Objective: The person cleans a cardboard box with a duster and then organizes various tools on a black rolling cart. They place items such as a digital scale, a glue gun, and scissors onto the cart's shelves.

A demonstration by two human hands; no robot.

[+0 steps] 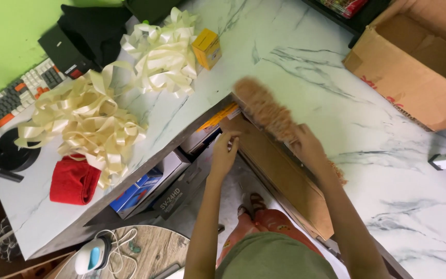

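From my seat, far left, I see a keyboard (14, 98) lying along the green wall, with a black round stand (14, 152) just in front of it. Next comes a folded red cloth (74, 181) on the marble table (388, 170), partly under a heap of cream ribbon (86, 121). A second pile of ribbon bows (163, 51) lies further back, beside black fabric (91, 31), and a small yellow box (207, 48) stands just right of it. Below the table edge sit boxes on a shelf (150, 188), and at the bottom a white iron (93, 256) rests on a round wooden top.

Toward the middle, my left hand (224, 152) hangs by the inner corner of the table, fingers loosely curled and close together, near a brown cardboard sheet (280, 170); I cannot tell whether it grips anything. Just right of it, my right hand (308, 147) is closed around the near end of an orange fluffy duster (264, 108). The duster lies over the table edge, its long axis running diagonally, the blurred fluffy end pointing up and left, away from me. Far right stands a big open cardboard box (414, 67)
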